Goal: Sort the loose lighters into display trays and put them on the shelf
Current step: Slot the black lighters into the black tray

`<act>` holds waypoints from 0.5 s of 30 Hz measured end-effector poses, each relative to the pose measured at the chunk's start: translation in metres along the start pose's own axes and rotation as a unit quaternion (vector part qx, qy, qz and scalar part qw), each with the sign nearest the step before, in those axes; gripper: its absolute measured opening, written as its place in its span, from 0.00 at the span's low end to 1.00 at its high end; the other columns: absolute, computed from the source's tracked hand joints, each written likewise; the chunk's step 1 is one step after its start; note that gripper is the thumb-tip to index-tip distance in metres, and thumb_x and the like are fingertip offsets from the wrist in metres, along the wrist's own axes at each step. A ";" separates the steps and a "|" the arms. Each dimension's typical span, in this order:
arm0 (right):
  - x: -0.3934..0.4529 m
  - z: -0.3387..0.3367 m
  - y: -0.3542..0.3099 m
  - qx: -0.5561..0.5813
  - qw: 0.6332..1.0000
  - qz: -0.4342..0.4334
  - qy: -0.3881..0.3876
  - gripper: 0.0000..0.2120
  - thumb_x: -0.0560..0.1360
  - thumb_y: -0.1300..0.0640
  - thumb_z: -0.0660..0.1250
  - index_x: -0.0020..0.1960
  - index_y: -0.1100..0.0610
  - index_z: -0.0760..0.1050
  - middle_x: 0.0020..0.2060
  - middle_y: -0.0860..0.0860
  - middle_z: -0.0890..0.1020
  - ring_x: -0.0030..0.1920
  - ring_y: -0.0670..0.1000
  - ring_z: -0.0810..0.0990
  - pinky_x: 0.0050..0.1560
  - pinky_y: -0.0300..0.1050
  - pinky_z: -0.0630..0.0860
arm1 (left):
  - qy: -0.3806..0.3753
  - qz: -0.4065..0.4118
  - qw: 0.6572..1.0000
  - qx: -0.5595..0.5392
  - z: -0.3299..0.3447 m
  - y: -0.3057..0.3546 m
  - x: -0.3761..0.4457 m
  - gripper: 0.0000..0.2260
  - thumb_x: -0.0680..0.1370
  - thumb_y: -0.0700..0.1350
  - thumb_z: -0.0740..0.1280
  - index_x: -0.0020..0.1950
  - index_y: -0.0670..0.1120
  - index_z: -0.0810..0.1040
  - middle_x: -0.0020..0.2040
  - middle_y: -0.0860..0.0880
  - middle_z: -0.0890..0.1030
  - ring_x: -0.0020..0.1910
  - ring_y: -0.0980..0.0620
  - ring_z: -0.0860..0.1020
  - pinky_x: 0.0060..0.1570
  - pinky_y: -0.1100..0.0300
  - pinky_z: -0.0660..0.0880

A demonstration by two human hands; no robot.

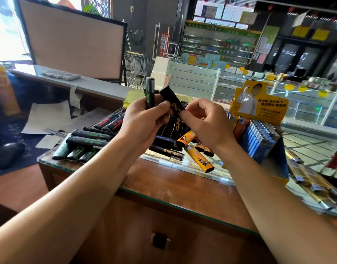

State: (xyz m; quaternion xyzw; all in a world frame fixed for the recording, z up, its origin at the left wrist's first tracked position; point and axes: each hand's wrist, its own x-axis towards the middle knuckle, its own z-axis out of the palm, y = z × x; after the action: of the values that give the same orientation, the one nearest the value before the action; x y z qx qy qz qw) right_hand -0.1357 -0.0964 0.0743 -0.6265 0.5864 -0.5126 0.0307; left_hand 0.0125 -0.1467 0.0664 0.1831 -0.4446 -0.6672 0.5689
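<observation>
- Progress, as I judge it: sorting is partly done. The display tray [259,141] at about 3 o'clock of my hands already holds a row of blue lighters [256,137] standing upright, with an orange one or two at its left end.
- Left to do: many loose lighters lie on the glass-topped table [164,180] — green-printed black ones [87,141] at 9 o'clock, red-printed black ones [111,121] behind them, gold-printed black ones [166,152] below my hands, and orange lighters [199,159] at 5 o'clock. None has reached a shelf that I can see.
- My left hand [143,121] grips a green-printed black lighter [150,94], held upright, with curled fingers.
- My right hand [205,122] pinches the lower end of a black lighter with gold script [172,101], tilted towards 11 o'clock; my left thumb also touches it.
- Both held lighters are slim, matt-black sticks, held above the loose pile.
</observation>
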 end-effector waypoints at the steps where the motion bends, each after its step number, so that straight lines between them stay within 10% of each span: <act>1: -0.001 0.000 0.000 -0.001 1.000 0.000 -0.016 0.06 0.74 0.54 0.72 0.40 0.50 0.77 0.34 0.47 0.82 0.37 0.46 0.80 0.36 0.33 0.72 | 0.000 0.006 1.000 0.014 0.000 -0.001 0.000 0.07 0.78 0.30 0.66 0.44 0.41 0.78 0.32 0.48 0.80 0.33 0.53 0.77 0.35 0.64 0.75; 8: -0.003 -0.001 -0.003 0.001 0.999 -0.026 -0.044 0.04 0.73 0.52 0.72 0.43 0.47 0.78 0.35 0.41 0.79 0.35 0.44 0.75 0.39 0.44 0.76 | -0.002 0.054 0.989 0.136 -0.003 -0.003 -0.003 0.05 0.78 0.37 0.69 0.45 0.46 0.79 0.36 0.50 0.81 0.39 0.48 0.79 0.39 0.54 0.78; 15: -0.004 -0.001 -0.009 0.067 0.996 -0.055 0.038 0.13 0.74 0.59 0.72 0.55 0.47 0.78 0.42 0.43 0.81 0.39 0.45 0.78 0.40 0.33 0.76 | -0.031 0.081 0.965 0.248 0.000 -0.005 -0.009 0.03 0.78 0.41 0.70 0.47 0.49 0.79 0.47 0.38 0.83 0.49 0.36 0.82 0.49 0.41 0.81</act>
State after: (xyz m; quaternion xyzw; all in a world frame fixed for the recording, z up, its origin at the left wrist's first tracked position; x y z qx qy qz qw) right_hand -0.1294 -0.0900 0.0785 -0.6341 0.5164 -0.5751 0.0219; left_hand 0.0123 -0.1388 0.0597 0.2609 -0.6266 -0.4933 0.5441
